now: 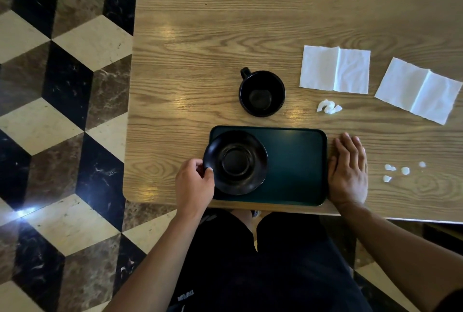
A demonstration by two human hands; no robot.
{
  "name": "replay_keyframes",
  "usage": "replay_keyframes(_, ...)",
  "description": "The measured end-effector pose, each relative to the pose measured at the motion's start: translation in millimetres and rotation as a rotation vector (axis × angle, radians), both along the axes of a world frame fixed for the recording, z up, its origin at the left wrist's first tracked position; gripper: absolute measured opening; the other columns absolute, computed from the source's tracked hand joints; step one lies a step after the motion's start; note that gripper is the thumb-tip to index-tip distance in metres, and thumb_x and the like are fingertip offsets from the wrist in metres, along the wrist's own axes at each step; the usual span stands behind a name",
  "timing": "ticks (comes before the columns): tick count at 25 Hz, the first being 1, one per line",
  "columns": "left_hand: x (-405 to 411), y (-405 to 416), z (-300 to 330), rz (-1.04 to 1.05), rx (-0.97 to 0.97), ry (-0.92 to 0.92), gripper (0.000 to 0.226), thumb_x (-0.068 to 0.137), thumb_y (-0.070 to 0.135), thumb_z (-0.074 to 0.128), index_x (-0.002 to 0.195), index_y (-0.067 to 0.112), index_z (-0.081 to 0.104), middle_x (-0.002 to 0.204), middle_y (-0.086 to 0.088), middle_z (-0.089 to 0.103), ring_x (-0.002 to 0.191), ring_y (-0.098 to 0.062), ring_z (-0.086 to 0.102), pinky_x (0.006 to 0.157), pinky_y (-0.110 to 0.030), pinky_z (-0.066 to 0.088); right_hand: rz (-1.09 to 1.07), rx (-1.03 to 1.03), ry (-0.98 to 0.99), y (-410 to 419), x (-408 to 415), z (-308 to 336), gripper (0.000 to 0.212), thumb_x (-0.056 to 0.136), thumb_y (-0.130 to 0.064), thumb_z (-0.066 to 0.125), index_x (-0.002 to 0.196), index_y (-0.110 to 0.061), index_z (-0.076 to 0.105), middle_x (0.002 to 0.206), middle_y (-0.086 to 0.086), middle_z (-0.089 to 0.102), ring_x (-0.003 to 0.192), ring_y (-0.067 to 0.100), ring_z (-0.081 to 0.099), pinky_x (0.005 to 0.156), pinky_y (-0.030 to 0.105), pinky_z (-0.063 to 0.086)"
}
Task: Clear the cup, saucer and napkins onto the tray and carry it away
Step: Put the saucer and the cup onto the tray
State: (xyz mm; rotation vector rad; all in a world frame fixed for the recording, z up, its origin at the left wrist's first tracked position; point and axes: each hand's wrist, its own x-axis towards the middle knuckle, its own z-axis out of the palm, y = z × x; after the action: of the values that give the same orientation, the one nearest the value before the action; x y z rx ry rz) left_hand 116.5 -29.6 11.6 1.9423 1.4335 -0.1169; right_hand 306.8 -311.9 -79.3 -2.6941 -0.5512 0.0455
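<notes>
At the near edge of the wooden table (200,36), a dark green rectangular tray (295,166) lies flat. A black saucer (235,162) covers the tray's left end, its rim overhanging the tray's left edge. The left hand (194,185) pinches that overhanging rim, thumb on top and fingers curled beneath. The right hand (348,171) lies palm down on the table, fingers straight and together, pressed against the tray's right edge and holding nothing. Just beyond the tray stands an empty black cup (261,93), handle pointing far-left. To the right of the cup lie two unfolded white napkins (335,69), side by side, the second (417,91) near the table's right side. A crumpled paper scrap (328,106) sits between the cup and napkins, and small white bits (398,171) are scattered right of the right hand.
</notes>
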Motion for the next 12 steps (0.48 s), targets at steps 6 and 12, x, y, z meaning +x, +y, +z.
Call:
replay_keyframes(6, 3, 3, 4, 0.049, -0.087, 0.022, 0.013, 0.092, 0.019, 0.067, 0.103, 0.014, 0.066, 0.093, 0.001, 0.069, 0.091, -0.023, 0.064, 0.075, -0.031, 0.041, 0.003, 0.002, -0.002, 0, 0, 0, 0.044, 0.103, -0.022, 0.041, 0.143, -0.007, 0.052, 0.157, 0.011, 0.045, 0.151, 0.031, 0.031, 0.121, 0.053, 0.028)
replay_keyframes(12, 29, 24, 16, 0.053, -0.100, -0.086, 0.050, 0.086, 0.041, 0.067, 0.129, 0.019, 0.055, 0.111, 0.001, 0.064, 0.105, -0.021, 0.062, 0.088, -0.036, 0.049, 0.005, -0.004, -0.022, 0, 0, 0, 0.043, 0.102, -0.021, 0.043, 0.140, -0.005, 0.054, 0.154, 0.013, 0.048, 0.150, 0.033, 0.034, 0.121, 0.054, 0.029)
